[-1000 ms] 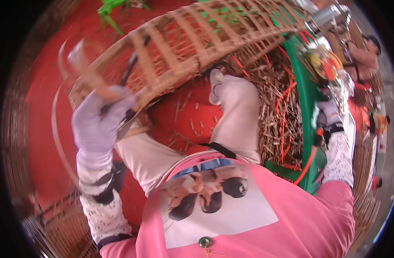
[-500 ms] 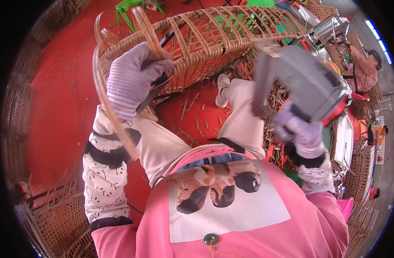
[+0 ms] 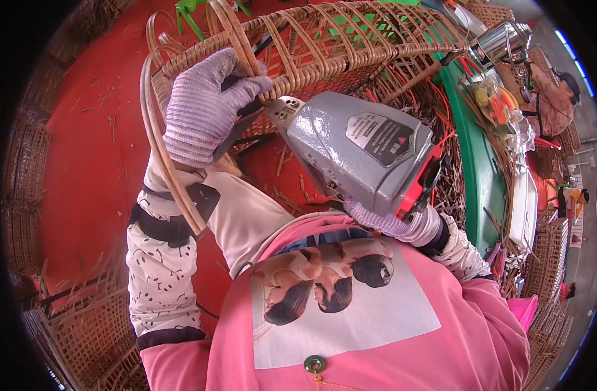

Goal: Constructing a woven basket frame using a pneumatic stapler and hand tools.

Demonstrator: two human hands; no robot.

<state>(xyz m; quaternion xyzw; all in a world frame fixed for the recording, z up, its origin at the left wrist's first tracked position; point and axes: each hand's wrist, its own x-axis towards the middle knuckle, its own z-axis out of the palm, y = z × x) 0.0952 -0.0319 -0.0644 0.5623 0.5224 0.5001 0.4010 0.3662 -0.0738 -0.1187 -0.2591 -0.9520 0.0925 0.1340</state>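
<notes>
A woven rattan frame (image 3: 350, 62) lies across my lap and reaches far to the right. My left hand (image 3: 204, 111), in a striped lilac glove, is closed around a bent cane strip (image 3: 236, 39) at the frame's near left rim. The strip's loose end hangs down past my left wrist. My right hand (image 3: 393, 221), in a similar glove, grips a grey nail gun (image 3: 364, 143) from below; its body partly hides the fingers. The gun's nose is at the rim, just right of my left fingers. Whether it touches the cane I cannot tell.
Cane offcuts litter the red floor (image 3: 83, 163). To the right stand a green table (image 3: 478, 176), a white tray (image 3: 523, 208) and a metal flask (image 3: 500, 45). Woven panels (image 3: 83, 332) are stacked at the lower left. Another person (image 3: 553, 104) sits at the far right.
My right hand has brought the nail gun leftward from the right side to the frame's rim. My left hand keeps hold of the cane strip and has shifted slightly up.
</notes>
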